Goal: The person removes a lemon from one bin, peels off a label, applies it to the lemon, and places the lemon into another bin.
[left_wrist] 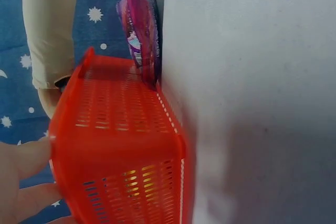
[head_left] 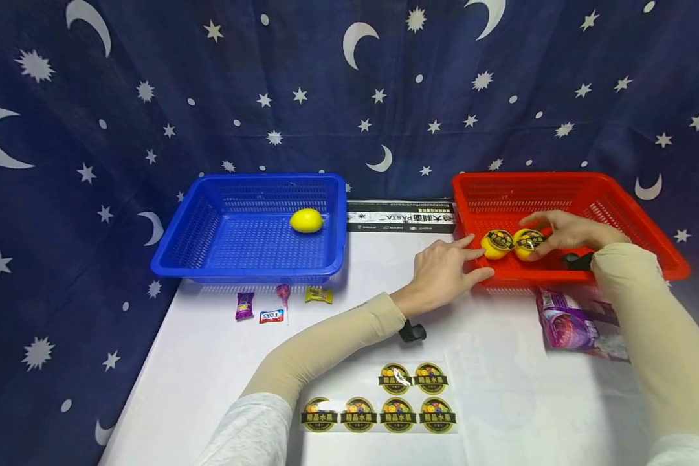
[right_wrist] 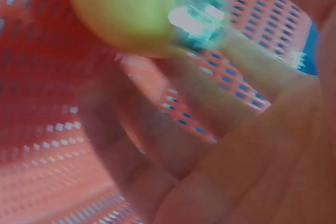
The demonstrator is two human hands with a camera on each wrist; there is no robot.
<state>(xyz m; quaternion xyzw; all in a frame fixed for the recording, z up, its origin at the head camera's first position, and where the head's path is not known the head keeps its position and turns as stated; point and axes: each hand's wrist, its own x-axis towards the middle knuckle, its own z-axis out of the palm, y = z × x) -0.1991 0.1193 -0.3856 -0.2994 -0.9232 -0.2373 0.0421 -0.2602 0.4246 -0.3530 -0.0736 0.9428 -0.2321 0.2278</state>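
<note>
Inside the red basket (head_left: 635,226), my right hand (head_left: 571,232) holds a yellow fruit (head_left: 526,246) between thumb and fingers. A dark round sticker with gold lettering (head_left: 530,240) covers its top. Just left of it lies a second yellow fruit (head_left: 492,248) with the same kind of sticker. The right wrist view shows the held fruit (right_wrist: 121,9) blurred, with fingers behind and below it. My left hand (head_left: 443,275) is at the basket's left front corner, fingers extended over the rim. In the left wrist view its fingers (left_wrist: 31,157) touch the red rim (left_wrist: 59,145).
A blue basket (head_left: 210,266) with a lemon (head_left: 306,221) stands left, several sweets (head_left: 272,316) in front. Between the baskets lies a pasta box (head_left: 402,217). A purple packet (head_left: 571,327) touches the red basket's front. A sticker sheet (head_left: 378,400) lies near the front.
</note>
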